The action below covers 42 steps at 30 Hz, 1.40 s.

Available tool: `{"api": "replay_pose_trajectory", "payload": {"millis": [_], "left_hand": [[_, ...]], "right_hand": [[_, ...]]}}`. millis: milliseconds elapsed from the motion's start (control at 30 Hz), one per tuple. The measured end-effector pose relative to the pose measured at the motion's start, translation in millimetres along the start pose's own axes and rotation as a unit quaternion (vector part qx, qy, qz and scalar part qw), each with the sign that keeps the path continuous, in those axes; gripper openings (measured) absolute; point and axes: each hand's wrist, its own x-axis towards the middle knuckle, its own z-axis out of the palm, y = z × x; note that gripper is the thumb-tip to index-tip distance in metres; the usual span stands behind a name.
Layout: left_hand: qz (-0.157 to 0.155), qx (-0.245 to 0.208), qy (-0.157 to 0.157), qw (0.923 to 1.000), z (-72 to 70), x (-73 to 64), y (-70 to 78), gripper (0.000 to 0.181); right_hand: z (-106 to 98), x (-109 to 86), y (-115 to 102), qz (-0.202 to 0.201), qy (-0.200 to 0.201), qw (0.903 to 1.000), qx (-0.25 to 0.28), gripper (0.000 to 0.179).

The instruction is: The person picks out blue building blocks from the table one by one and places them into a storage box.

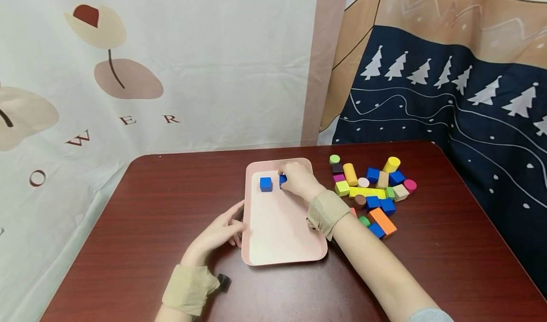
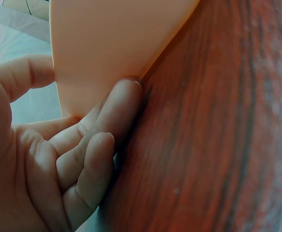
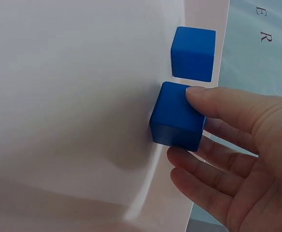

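A pink tray [image 1: 279,227] lies on the table, with a blue cube [image 1: 266,184] resting near its far end. Just to the right, my right hand [image 1: 298,178] pinches a second blue cube [image 3: 177,113] between thumb and fingers. In the right wrist view that cube is close over the tray, a small gap from the first cube [image 3: 194,53]. Along the tray's left side is my left hand [image 1: 218,229], its fingers and thumb touching the outer wall and rim. The left wrist view has its loosely bent fingers [image 2: 116,106] against the tray wall [image 2: 102,43].
Right of the tray is a loose group of coloured blocks: an orange block [image 1: 382,221], a long yellow block [image 1: 367,192], a yellow cylinder [image 1: 391,164] and several blue cubes. The dark red-brown table [image 1: 179,184] extends left of the tray. Printed curtains [image 1: 231,75] hang behind.
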Motion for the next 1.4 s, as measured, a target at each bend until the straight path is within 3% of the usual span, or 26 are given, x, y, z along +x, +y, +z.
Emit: {"api": "replay_pose_trajectory", "payload": {"millis": [1033,1267,1400], "left_hand": [[-0.004,-0.007,-0.002,1.0,-0.2,-1.9,4.3,0.071],[-0.003,-0.007,-0.006,1.0,-0.3,-2.0,2.2,0.071],[0.001,-0.004,-0.004,1.0,-0.5,-1.7,1.6,0.071]], "right_hand": [[-9,-3.2,-4,0.001,0.001,0.9994,-0.034,0.036],[-22,-8.6,-4,0.016,-0.014,0.9995,0.023,0.037],[-31,-12.3,-3,0.015,-0.01,0.9995,0.026,0.037]]}}
